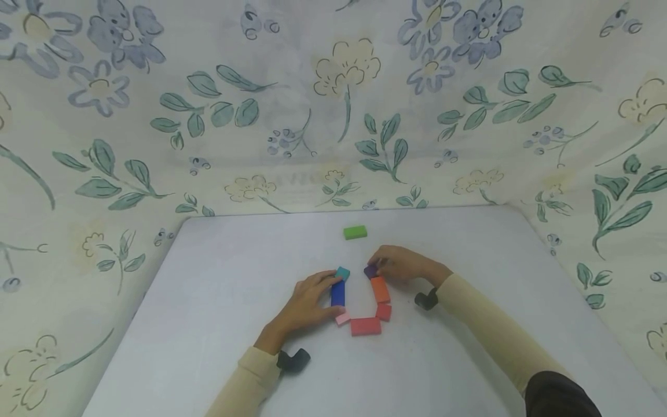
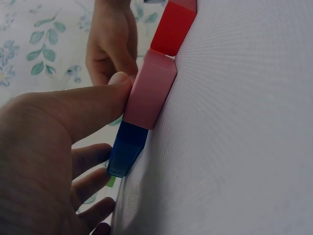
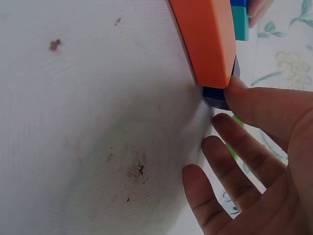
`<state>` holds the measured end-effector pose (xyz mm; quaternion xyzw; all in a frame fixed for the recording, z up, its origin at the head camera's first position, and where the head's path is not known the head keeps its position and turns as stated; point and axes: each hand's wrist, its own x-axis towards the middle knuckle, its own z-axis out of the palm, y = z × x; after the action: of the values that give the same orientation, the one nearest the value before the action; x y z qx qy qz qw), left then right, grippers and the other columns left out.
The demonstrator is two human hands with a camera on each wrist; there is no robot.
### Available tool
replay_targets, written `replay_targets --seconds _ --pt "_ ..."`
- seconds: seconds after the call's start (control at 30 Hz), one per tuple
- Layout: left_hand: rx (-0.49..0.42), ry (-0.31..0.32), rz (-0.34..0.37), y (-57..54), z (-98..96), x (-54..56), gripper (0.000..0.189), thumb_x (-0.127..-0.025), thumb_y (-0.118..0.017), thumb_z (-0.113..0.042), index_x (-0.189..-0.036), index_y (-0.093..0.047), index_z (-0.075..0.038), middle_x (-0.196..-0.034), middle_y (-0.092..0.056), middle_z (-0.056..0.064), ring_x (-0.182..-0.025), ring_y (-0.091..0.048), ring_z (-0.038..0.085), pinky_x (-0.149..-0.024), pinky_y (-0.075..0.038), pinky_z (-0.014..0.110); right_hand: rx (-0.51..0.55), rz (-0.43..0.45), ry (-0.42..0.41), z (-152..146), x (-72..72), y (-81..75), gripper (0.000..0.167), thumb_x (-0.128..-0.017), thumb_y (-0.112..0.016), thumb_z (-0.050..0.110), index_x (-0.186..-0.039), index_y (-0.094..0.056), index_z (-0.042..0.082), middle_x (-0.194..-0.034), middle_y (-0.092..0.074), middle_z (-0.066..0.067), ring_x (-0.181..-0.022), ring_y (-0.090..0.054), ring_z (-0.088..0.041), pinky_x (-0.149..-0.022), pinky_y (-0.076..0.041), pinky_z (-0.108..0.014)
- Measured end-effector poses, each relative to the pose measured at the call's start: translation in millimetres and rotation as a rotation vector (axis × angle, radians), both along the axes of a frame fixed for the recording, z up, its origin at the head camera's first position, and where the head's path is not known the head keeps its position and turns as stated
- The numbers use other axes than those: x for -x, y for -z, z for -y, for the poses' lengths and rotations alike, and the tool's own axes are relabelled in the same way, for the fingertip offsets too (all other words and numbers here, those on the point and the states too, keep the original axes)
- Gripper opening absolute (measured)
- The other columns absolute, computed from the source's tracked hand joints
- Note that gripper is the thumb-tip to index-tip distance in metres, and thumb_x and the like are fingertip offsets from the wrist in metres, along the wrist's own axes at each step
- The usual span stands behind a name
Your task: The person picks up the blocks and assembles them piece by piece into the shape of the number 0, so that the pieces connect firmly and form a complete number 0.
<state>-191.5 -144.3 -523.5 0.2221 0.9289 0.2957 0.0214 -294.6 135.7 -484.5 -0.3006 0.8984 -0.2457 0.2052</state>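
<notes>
Small coloured blocks form a U-shaped chain on the white table. My left hand (image 1: 307, 302) lies along its left side, fingers spread. Its thumb touches the pink block (image 2: 150, 90) and its fingertips reach the teal block (image 1: 342, 273), with the blue block (image 1: 338, 294) between. At the top of the right side, my right hand (image 1: 403, 264) pinches the purple block (image 1: 370, 270), which meets the end of the orange block (image 1: 380, 289). In the right wrist view the thumb presses the purple block, mostly hidden behind the orange one.
A small red block (image 1: 384, 312) and a longer red block (image 1: 366, 326) make the near right corner and bottom of the chain. Beyond the hands lies a green block (image 1: 355, 232). Floral cloth (image 1: 292, 168) surrounds the white table (image 1: 234, 249) at the back and sides.
</notes>
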Motion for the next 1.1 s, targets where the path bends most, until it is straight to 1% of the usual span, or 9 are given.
replay_targets --seconds 0.27,0.7,0.9,1.1 --pt "0.002 0.003 -0.004 -0.1 0.0 0.6 0.072 -0.085 -0.072 -0.052 -0.148 -0.049 -0.024 -0.157 -0.041 0.003 -0.147 -0.035 0.03 -0.107 -0.032 0.053 0.0 -0.014 -0.013 -0.9 1.6 2.4 0.029 -0.096 -0.065 0.015 -0.125 -0.068 0.018 -0.117 -0.065 0.002 -0.113 -0.061 -0.017 -0.101 -0.05 -0.037" --pt "0.015 0.008 -0.001 -0.5 0.4 0.2 0.072 -0.086 -0.071 -0.053 -0.148 -0.049 -0.024 -0.157 -0.041 0.004 -0.148 -0.034 0.03 -0.109 -0.032 0.054 -0.009 -0.002 0.008 -0.3 0.3 2.7 0.03 -0.096 -0.064 0.016 -0.126 -0.068 0.019 -0.119 -0.065 0.002 -0.114 -0.059 -0.017 -0.103 -0.049 -0.038" --pt "0.017 0.011 -0.007 -2.5 0.1 -0.8 0.072 -0.086 -0.07 -0.054 -0.148 -0.049 -0.023 -0.157 -0.041 0.004 -0.147 -0.034 0.03 -0.108 -0.032 0.054 -0.017 -0.012 0.0 0.4 -1.1 0.2 0.03 -0.097 -0.064 0.015 -0.126 -0.068 0.019 -0.12 -0.065 0.002 -0.116 -0.059 -0.018 -0.104 -0.048 -0.038" --pt "0.016 0.005 0.002 -1.6 0.2 -1.3 0.072 -0.086 -0.07 -0.054 -0.148 -0.049 -0.024 -0.157 -0.041 0.004 -0.148 -0.034 0.03 -0.108 -0.032 0.053 -0.009 -0.013 -0.006 0.3 -1.6 0.1 0.03 -0.096 -0.064 0.015 -0.126 -0.067 0.019 -0.12 -0.065 0.002 -0.116 -0.06 -0.019 -0.103 -0.049 -0.039"
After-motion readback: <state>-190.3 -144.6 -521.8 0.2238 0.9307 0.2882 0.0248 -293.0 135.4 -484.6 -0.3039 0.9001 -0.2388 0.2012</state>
